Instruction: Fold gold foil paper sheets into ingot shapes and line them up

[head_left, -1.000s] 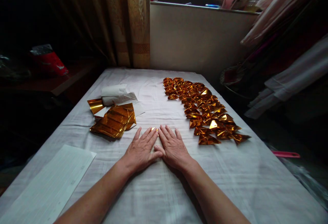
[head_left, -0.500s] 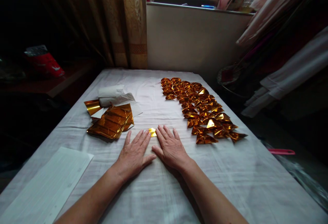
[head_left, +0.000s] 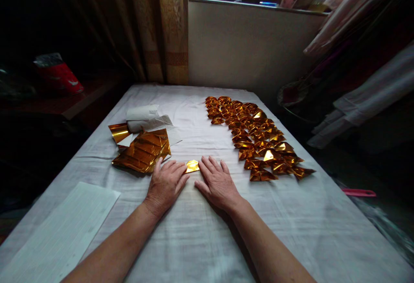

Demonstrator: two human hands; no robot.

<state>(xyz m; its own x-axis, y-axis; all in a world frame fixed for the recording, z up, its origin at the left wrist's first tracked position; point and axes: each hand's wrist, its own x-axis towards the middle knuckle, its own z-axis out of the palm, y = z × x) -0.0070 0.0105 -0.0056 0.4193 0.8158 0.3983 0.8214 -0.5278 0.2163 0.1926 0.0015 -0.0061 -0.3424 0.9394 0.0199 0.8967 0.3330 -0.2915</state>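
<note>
Between my hands lies a small folded piece of shiny gold foil paper (head_left: 192, 166), flat on the white sheet. My left hand (head_left: 164, 184) rests at its left end, with the fingers slightly bent, the fingertips at the foil and the thumb a little apart below. On the other end lies my right hand (head_left: 217, 182), fingers stretched out flat and thumb spread. The fingertips partly cover both ends of the foil. Just beyond my left hand is a stack of gold foil sheets (head_left: 145, 150).
Several rows of folded gold foil pieces (head_left: 255, 138) stand at the right. Crumpled white paper (head_left: 142, 113) lies behind the foil stack. A long pale paper sheet (head_left: 64, 231) is at the left front. Past the right edge is a pink handle (head_left: 359, 193); clothes (head_left: 371, 95) hang there.
My left hand has shifted slightly left, its fingers now more bent and its thumb drawn toward them. More of the gold foil shows between the hands. The view has moved a little.
</note>
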